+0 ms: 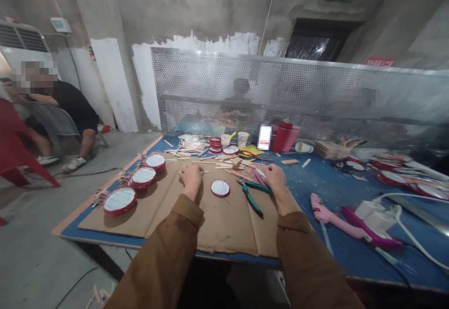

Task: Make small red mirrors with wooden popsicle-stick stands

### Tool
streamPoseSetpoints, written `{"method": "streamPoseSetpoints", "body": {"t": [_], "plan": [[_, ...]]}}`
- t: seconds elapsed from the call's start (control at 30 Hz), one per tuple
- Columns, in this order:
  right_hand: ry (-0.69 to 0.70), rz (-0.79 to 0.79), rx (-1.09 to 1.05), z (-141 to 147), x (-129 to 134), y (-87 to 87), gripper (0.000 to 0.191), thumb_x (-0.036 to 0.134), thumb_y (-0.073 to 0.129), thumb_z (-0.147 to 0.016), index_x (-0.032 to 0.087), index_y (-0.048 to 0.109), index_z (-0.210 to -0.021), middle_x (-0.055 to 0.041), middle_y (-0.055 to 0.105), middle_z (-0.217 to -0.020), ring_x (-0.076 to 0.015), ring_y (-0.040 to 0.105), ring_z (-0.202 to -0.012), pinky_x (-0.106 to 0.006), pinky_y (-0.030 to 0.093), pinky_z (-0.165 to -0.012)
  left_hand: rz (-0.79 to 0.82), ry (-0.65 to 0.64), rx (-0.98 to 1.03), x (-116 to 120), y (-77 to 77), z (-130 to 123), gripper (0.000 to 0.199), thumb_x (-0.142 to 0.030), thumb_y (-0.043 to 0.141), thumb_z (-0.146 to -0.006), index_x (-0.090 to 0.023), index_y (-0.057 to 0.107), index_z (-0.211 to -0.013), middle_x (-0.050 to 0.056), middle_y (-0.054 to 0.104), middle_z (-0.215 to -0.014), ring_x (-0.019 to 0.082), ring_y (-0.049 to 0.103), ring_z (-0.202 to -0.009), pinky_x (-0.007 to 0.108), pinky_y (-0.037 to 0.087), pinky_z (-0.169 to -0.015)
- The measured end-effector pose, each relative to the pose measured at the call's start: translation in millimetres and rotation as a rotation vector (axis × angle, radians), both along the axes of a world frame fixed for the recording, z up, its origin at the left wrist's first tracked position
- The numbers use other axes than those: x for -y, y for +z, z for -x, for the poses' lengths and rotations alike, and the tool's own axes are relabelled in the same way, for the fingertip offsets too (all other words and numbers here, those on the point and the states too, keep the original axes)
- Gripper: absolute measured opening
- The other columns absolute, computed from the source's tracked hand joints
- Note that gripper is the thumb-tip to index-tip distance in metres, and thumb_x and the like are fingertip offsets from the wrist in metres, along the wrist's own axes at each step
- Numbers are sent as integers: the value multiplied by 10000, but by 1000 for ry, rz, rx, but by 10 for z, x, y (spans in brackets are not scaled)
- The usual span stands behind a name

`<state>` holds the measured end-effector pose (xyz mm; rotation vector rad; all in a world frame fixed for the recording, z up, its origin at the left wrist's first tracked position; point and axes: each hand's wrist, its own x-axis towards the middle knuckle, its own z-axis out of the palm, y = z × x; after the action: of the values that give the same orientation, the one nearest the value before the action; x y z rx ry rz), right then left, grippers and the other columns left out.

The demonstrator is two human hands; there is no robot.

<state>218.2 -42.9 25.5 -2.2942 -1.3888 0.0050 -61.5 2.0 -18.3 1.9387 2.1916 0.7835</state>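
My left hand (191, 178) is closed over the cardboard (164, 206), its fingertips pinched on a thin wooden stick (206, 172). My right hand (275, 179) is curled at the right side of the cardboard, beside a pink and white item; what its fingers hold, if anything, is hidden. Between the hands lies a small round white disc with a red rim (220, 187). Green-handled pliers (253, 199) rest open just left of my right hand. Loose wooden sticks (228, 163) are scattered beyond the disc.
Three red-rimmed round pieces (119, 200) line the left edge. Cups (242, 139), a red bottle (282, 136) and a lit phone (264, 137) stand at the back before a perforated metal screen (217, 79). At right are a pink glue gun (328, 217) and a purple power strip (375, 234).
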Motion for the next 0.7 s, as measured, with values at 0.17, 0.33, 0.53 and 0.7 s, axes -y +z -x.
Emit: {"method": "streamPoseSetpoints", "body": {"t": [0.17,0.33,0.53,0.7], "plan": [[76,187,19,41,61,27,247,382,603,-722,178,743,-727,-98,707,-732,-209,653,-709,-244,399,-574,1,68,-9,-55,-21,104,223,-275,495,-852,-219,707,-894,138,645,-958,325,463,-1037,446,299,-816],[87,249,77,87,98,56,298,345,621,-687,199,745,-915,-107,723,-921,-254,666,-870,-277,467,-678,25,109,-8,-53,-28,125,238,-253,481,-851,-215,712,-898,143,657,-931,327,468,-1052,448,302,-814],[83,255,119,92,78,21,351,351,548,-786,196,708,-1057,-134,690,-1083,-280,642,-1005,-326,481,-793,-6,99,-10,-44,5,80,244,-236,466,-854,-229,702,-913,141,656,-949,316,501,-1024,443,313,-822],[12,255,129,55,61,-20,388,405,497,-845,165,682,-1087,-161,657,-1144,-306,621,-1047,-397,464,-843,-55,77,7,-51,4,38,231,-278,468,-860,-240,687,-921,116,658,-977,301,516,-1008,417,325,-819]]}}
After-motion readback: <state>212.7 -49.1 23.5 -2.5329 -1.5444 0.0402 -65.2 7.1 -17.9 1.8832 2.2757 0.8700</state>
